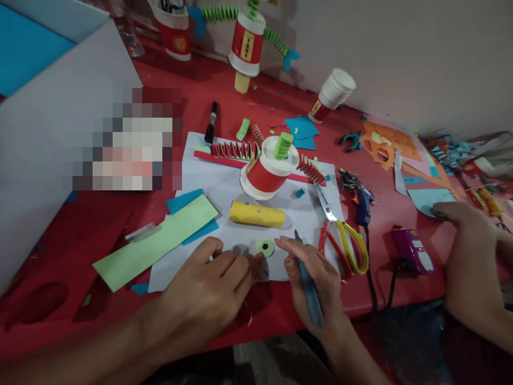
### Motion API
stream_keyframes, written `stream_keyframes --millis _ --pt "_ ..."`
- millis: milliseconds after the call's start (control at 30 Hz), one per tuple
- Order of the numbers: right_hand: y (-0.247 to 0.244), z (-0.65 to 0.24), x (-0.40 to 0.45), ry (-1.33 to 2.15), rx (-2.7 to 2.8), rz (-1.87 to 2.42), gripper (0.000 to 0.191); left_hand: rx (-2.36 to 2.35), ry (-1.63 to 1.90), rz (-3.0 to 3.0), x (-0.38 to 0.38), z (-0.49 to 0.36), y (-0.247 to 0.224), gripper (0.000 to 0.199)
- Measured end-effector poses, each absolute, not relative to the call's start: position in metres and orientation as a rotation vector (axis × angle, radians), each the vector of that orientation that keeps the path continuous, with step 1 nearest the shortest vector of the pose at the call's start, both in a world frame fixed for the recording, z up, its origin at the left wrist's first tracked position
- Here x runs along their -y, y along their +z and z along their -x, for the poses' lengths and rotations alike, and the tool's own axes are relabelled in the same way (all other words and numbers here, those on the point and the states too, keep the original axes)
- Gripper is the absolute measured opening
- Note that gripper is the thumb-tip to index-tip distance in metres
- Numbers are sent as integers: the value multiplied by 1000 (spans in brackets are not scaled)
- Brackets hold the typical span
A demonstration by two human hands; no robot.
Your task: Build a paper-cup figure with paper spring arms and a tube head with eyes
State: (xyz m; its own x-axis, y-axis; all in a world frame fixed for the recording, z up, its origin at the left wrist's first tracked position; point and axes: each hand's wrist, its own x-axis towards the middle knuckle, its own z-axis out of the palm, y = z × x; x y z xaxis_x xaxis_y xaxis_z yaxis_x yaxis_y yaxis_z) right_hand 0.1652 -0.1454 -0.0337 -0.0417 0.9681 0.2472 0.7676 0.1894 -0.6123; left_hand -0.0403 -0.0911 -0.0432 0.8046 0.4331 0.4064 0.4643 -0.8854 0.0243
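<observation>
My left hand [212, 283] rests low over the white paper sheet, its fingers curled. A fingertip of it meets the edge of a small green paper piece [269, 251] with a black dot. In my right hand [318, 278] lies a blue-grey pen [308, 294], tip pointing away from me, its index finger stretched towards the green piece. Beyond the hands is a rolled yellow paper tube [256, 214]. Behind it a red and white paper cup [264, 179] stands upside down, with folded paper arms [234, 152] and a green folded strip [284, 145] on top.
Scissors [339, 230] and a glue gun [363, 206] lie right of the sheet, near a purple device [412, 250]. A green paper strip [156, 243] lies left. Stacked cups [334, 91] lean at the back. Another person's hand [465, 224] touches light-blue paper at right.
</observation>
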Motion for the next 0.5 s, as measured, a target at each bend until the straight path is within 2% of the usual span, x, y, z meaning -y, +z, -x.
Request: stream_keyframes --millis 167,500 --pt "-37 -172 153 386 1970 1599 33 693 -566 2916 88 43 -39 17" --pt "-43 -172 150 241 2110 1402 43 748 -578 2808 89 61 -34 21"
